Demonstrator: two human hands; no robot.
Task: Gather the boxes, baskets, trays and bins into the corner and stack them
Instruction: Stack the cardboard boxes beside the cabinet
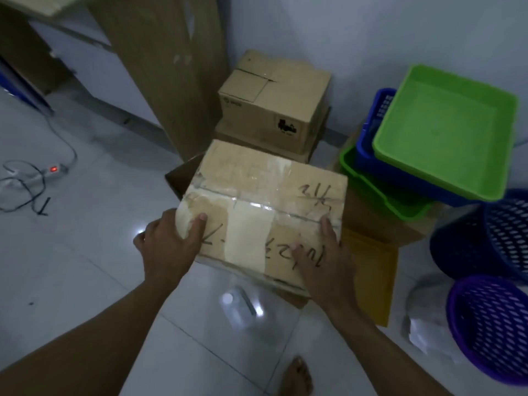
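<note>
With the left hand (168,241) and right hand (323,261) clamped on the taped cardboard box (257,201), it should be lowered level and square onto the open box (178,174) beneath.

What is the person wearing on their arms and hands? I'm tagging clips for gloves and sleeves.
Nothing shows on either one. The left hand and right hand are bare, with no gloves, rings or watch visible. Both forearms are uncovered right down to the frame's edge, so no sleeve appears. One bare foot shows below.
</note>
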